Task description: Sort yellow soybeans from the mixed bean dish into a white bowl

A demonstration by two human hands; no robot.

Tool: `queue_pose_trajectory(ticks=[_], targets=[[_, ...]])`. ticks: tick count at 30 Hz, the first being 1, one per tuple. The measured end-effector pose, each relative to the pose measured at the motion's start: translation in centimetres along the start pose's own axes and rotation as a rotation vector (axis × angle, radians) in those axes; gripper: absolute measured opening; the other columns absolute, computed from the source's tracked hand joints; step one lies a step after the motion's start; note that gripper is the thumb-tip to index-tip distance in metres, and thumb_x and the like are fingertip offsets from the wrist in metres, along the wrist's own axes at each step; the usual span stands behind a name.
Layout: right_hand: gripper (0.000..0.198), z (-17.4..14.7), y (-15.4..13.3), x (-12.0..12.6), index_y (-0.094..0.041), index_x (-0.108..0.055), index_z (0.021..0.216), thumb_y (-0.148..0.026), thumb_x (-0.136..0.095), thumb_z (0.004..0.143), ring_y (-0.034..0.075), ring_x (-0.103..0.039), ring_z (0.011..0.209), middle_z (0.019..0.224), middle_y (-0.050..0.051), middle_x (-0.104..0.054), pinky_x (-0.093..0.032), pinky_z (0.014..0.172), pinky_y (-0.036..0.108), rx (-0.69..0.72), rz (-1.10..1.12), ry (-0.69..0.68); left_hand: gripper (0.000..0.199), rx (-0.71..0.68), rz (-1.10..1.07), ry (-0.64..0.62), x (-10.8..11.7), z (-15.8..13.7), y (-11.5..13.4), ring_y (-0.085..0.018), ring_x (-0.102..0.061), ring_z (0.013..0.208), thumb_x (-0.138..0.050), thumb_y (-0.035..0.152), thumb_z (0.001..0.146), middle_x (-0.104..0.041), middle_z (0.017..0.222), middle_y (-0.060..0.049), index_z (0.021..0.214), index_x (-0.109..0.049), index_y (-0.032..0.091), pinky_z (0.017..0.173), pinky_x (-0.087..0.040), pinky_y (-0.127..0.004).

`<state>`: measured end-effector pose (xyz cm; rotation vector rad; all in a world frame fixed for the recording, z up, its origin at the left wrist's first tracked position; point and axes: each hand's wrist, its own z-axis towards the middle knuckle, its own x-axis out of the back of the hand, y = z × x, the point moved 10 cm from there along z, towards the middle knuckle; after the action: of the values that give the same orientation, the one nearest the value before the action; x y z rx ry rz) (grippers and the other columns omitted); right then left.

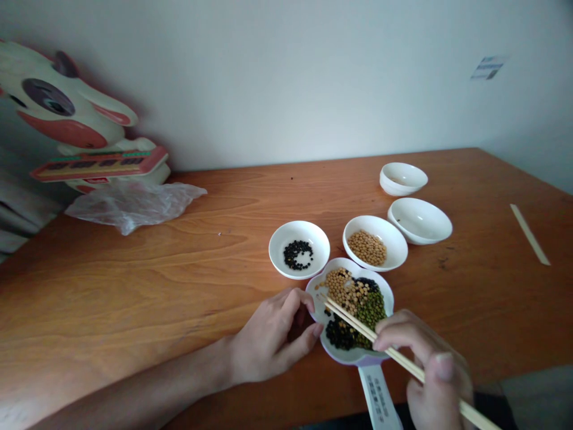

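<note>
A flower-shaped white dish (388, 297) near the table's front edge holds mixed yellow, green and black beans. My right hand (430, 370) grips a pair of wooden chopsticks (358, 325), whose tips reach into the yellow beans at the dish's left side. My left hand (273, 340) rests on the table with thumb and fingers against the dish's left rim. Behind it stand a small white bowl with black beans (299, 249) and another with yellow beans (375, 242).
Two more white bowls (419, 220) (403, 178) stand further back right. A clear plastic bag (134, 204) and a cartoon-animal toy (76, 131) sit at the back left by the wall. A chopstick wrapper (529, 234) lies at the right; a paper sleeve (380, 400) lies under the dish.
</note>
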<state>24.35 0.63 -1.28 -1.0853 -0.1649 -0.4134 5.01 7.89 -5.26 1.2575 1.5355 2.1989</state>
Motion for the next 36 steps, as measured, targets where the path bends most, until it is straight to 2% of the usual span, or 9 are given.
queue_pose_trajectory(ticks=[4, 8, 11, 15, 21, 24, 30, 36], targets=[[0.047, 0.4, -0.1, -1.7, -0.023, -0.073, 0.093, -0.040, -0.034, 0.114, 0.022, -0.070, 0.080, 0.087, 0.006, -0.073, -0.053, 0.068, 0.036, 0.036, -0.054, -0.097, 0.013, -0.007, 0.005, 0.000, 0.0, 0.0, 0.1, -0.014, -0.057, 0.071, -0.059, 0.029, 0.107, -0.062, 0.090, 0.001, 0.115, -0.050, 0.024, 0.063, -0.048, -0.027], [0.037, 0.3, -0.2, -1.4, -0.024, -0.071, 0.098, -0.028, -0.038, 0.112, 0.022, -0.069, 0.085, 0.091, 0.005, -0.075, -0.052, 0.074, 0.037, 0.062, -0.145, -0.086, 0.015, -0.011, 0.013, -0.002, -0.1, 0.0, 0.0, -0.014, -0.057, 0.072, -0.060, 0.031, 0.107, -0.062, 0.090, 0.001, 0.116, -0.051, 0.023, 0.063, -0.048, -0.027], [0.042, 0.1, -0.2, -0.1, -0.024, -0.072, 0.098, -0.033, -0.034, 0.115, 0.022, -0.069, 0.085, 0.090, 0.005, -0.075, -0.051, 0.072, 0.037, 0.052, -0.179, -0.007, 0.014, -0.005, 0.015, -0.005, -0.1, -0.1, 0.0, -0.014, -0.058, 0.072, -0.060, 0.031, 0.107, -0.063, 0.091, 0.000, 0.116, -0.051, 0.023, 0.062, -0.048, -0.027], [0.061, -0.1, -0.3, 0.9, -0.025, -0.073, 0.091, -0.051, -0.024, 0.115, 0.023, -0.069, 0.081, 0.086, 0.006, -0.074, -0.050, 0.066, 0.037, 0.034, -0.145, 0.076, 0.014, 0.010, 0.014, -0.010, -0.1, -0.1, -0.2, -0.015, -0.060, 0.072, -0.060, 0.031, 0.107, -0.064, 0.091, -0.001, 0.115, -0.052, 0.023, 0.062, -0.049, -0.027], [0.072, 0.0, 0.5, 0.5, -0.025, -0.073, 0.088, -0.064, -0.019, 0.113, 0.024, -0.068, 0.080, 0.085, 0.006, -0.074, -0.050, 0.066, 0.038, -0.054, -0.129, 0.102, 0.014, 0.010, 0.018, -0.004, -0.2, -0.2, -0.4, -0.016, -0.061, 0.072, -0.060, 0.030, 0.107, -0.065, 0.092, -0.001, 0.115, -0.051, 0.024, 0.063, -0.049, -0.027], [0.072, -0.1, 0.7, 0.2, -0.025, -0.072, 0.086, -0.064, -0.018, 0.113, 0.024, -0.068, 0.079, 0.084, 0.006, -0.073, -0.049, 0.067, 0.038, -0.060, -0.127, 0.089, 0.013, -0.004, 0.024, 0.005, -0.1, -0.1, -0.2, -0.016, -0.060, 0.072, -0.059, 0.030, 0.107, -0.065, 0.091, -0.001, 0.115, -0.051, 0.024, 0.063, -0.048, -0.027], [0.064, 0.0, 0.9, 0.0, -0.025, -0.072, 0.090, -0.055, -0.021, 0.116, 0.022, -0.068, 0.081, 0.086, 0.004, -0.074, -0.049, 0.070, 0.037, -0.060, -0.117, 0.081, 0.014, -0.011, 0.026, 0.011, -0.1, -0.1, -0.2, -0.016, -0.061, 0.074, -0.060, 0.030, 0.106, -0.065, 0.093, -0.002, 0.115, -0.051, 0.023, 0.063, -0.049, -0.028], [0.065, 0.1, 0.8, 0.1, -0.024, -0.072, 0.085, -0.057, -0.024, 0.115, 0.023, -0.069, 0.079, 0.083, 0.005, -0.074, -0.050, 0.068, 0.037, -0.053, -0.124, 0.109, 0.014, 0.004, 0.023, 0.005, -0.2, -0.1, -0.3, -0.015, -0.060, 0.072, -0.059, 0.030, 0.106, -0.065, 0.092, -0.002, 0.114, -0.051, 0.022, 0.062, -0.049, -0.027]])
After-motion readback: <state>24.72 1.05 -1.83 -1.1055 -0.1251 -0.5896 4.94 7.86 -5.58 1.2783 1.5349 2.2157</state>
